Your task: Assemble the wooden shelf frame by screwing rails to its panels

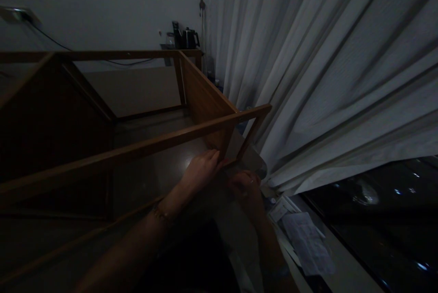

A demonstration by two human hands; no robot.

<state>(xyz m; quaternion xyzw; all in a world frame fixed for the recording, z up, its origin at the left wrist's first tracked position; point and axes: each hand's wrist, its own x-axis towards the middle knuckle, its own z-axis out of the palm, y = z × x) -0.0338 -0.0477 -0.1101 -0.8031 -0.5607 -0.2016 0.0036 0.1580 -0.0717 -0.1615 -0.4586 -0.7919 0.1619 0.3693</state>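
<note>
A wooden furniture frame (pixel 143 147) of brown panels and rails lies on the floor in a dim room. My left hand (pixel 201 170) reaches in under a long rail and its fingers press the bottom edge of an upright side panel (pixel 205 101). My right hand (pixel 247 190) sits just to the right, near the frame's lower corner by a slanted rail. The dark hides whether either hand holds a small part.
White curtains (pixel 325 78) hang on the right, close to the frame. Papers (pixel 304 238) lie on the floor by my right arm. A dark glossy surface (pixel 383 220) fills the lower right. A kettle (pixel 190 37) stands on a small shelf at the back wall.
</note>
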